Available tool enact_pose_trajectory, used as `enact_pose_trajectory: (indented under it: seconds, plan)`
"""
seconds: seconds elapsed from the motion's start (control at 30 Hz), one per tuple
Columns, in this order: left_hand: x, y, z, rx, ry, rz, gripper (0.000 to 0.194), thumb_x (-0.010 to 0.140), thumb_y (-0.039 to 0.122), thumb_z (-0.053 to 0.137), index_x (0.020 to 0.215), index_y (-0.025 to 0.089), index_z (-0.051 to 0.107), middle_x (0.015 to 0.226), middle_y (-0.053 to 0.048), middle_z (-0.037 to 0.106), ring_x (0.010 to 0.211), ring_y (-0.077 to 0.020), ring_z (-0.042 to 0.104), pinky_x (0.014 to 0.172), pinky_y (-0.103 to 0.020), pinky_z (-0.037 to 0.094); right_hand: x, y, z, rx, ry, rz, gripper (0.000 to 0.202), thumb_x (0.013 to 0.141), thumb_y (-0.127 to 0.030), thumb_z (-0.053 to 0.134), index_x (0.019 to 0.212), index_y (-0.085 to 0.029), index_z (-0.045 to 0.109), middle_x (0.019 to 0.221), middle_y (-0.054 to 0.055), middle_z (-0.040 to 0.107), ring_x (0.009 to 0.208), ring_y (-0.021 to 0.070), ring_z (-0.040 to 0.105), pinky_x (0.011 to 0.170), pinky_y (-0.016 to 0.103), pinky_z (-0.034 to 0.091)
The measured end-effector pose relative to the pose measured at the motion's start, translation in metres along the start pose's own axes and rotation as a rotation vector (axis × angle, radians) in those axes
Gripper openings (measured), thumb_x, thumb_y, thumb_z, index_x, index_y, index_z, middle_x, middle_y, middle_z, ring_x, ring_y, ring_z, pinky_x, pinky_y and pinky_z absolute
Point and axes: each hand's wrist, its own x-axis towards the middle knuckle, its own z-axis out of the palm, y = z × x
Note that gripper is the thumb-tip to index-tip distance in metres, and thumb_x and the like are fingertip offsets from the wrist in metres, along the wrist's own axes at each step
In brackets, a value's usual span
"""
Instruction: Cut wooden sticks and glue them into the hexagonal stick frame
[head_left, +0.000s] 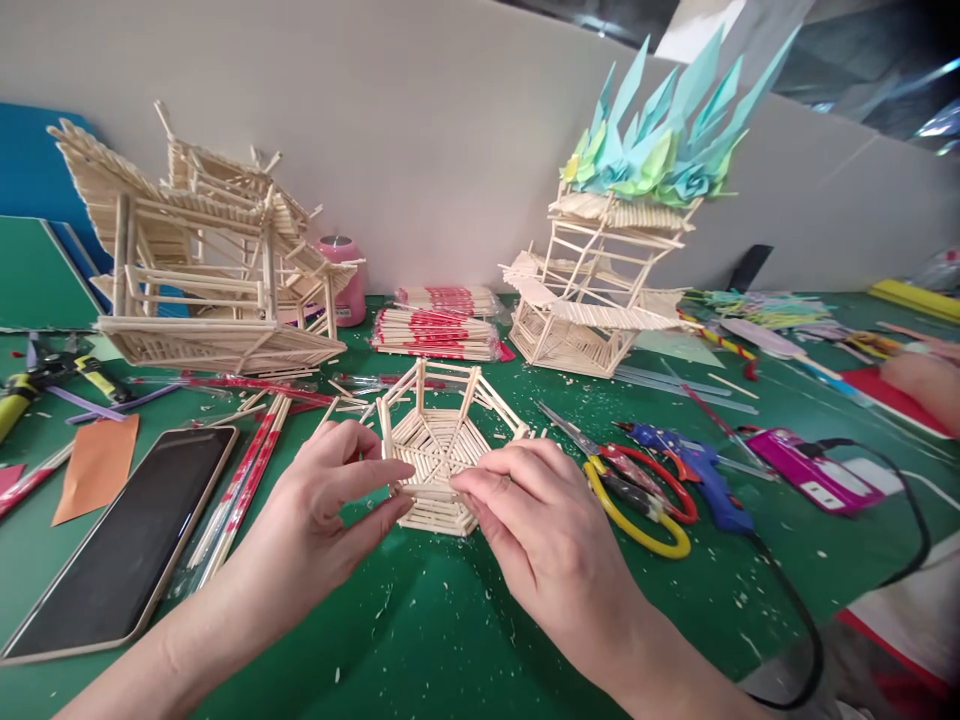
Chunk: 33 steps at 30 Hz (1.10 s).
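Nearest the camera, the left hand (pixel 322 520) and the right hand (pixel 536 530) meet over the green table (pixel 420 620). Both pinch, thumb against forefinger, one short stick (pixel 429 490) held level between them, its ends pressed at the near rim of a small stick basket (pixel 439 450). The basket sits on the table just beyond the fingertips: its spoked floor looks finished and several uprights and rails stand along the far side, while the near wall is low, so the walls appear only partly built.

To the left lie a phone (pixel 127 545) and wrapped chopsticks (pixel 240 490). To the right lie yellow-handled scissors (pixel 637 495) and a blue glue gun (pixel 701 470). Farther back stand a stick pavilion (pixel 202 270), bundles of chopsticks (pixel 435 335) and a stick tower (pixel 592 290) topped with folded paper (pixel 660 130).
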Motion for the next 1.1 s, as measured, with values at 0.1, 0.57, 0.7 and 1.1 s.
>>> enact_pose_trajectory:
  seconds: [0.1, 0.57, 0.7, 1.1]
  plan:
    - [0.001, 0.0, 0.0, -0.037, -0.016, 0.006, 0.013, 0.084, 0.02, 0.056, 0.087, 0.022, 0.068, 0.08, 0.0, 0.052, 0.073, -0.0135, 0.052, 0.061, -0.025, 0.044, 0.0, 0.001, 0.001, 0.012, 0.004, 0.004, 0.018, 0.084, -0.005, 0.053, 0.089, -0.013, 0.068, 0.083, 0.007, 0.065, 0.079, 0.0207, 0.05, 0.07, 0.034, 0.044]
    - [0.004, 0.0, -0.001, -0.125, -0.05, 0.033, 0.015, 0.085, 0.016, 0.054, 0.087, 0.022, 0.068, 0.076, 0.002, 0.052, 0.065, -0.0091, 0.053, 0.054, -0.019, 0.043, -0.003, 0.003, 0.003, 0.071, 0.001, 0.063, 0.017, 0.085, -0.009, 0.054, 0.097, -0.014, 0.065, 0.088, 0.007, 0.063, 0.082, 0.0203, 0.051, 0.072, 0.035, 0.045]
    - [0.004, 0.001, -0.002, -0.118, -0.048, 0.043, 0.015, 0.084, 0.016, 0.056, 0.089, 0.024, 0.067, 0.076, 0.003, 0.053, 0.062, -0.0071, 0.053, 0.051, -0.016, 0.042, -0.009, 0.01, 0.005, 0.087, 0.002, 0.13, 0.023, 0.083, -0.012, 0.058, 0.105, -0.013, 0.062, 0.093, 0.008, 0.062, 0.087, 0.0211, 0.052, 0.075, 0.036, 0.046]
    - [0.004, -0.002, -0.003, -0.124, -0.079, 0.051, 0.012, 0.083, 0.018, 0.055, 0.085, 0.023, 0.066, 0.076, 0.002, 0.055, 0.063, -0.0087, 0.055, 0.051, -0.016, 0.044, -0.013, 0.015, 0.01, 0.227, 0.008, 0.196, 0.01, 0.084, -0.014, 0.056, 0.09, -0.015, 0.063, 0.084, 0.006, 0.064, 0.081, 0.0186, 0.056, 0.07, 0.034, 0.048]
